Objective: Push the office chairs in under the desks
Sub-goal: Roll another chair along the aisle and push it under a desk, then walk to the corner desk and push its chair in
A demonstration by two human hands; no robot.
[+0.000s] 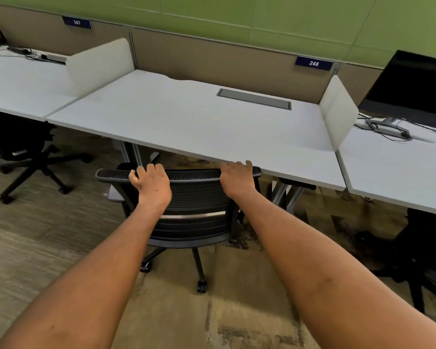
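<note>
A black mesh-backed office chair (194, 197) stands in front of me, its backrest top level with the front edge of the grey desk (186, 117) marked 248. Its seat is hidden under the desktop. My left hand (150, 183) grips the left part of the backrest's top rail. Curled over the right end of that rail, right at the desk edge, is my right hand (237, 177). The wheeled base and two casters show on the carpet below.
A second black chair (30, 152) sits under the left desk (18, 81), with its star base sticking out. Another chair (423, 250) stands under the right desk (398, 172), which carries a dark monitor (410, 89) and cables. White dividers separate the desks.
</note>
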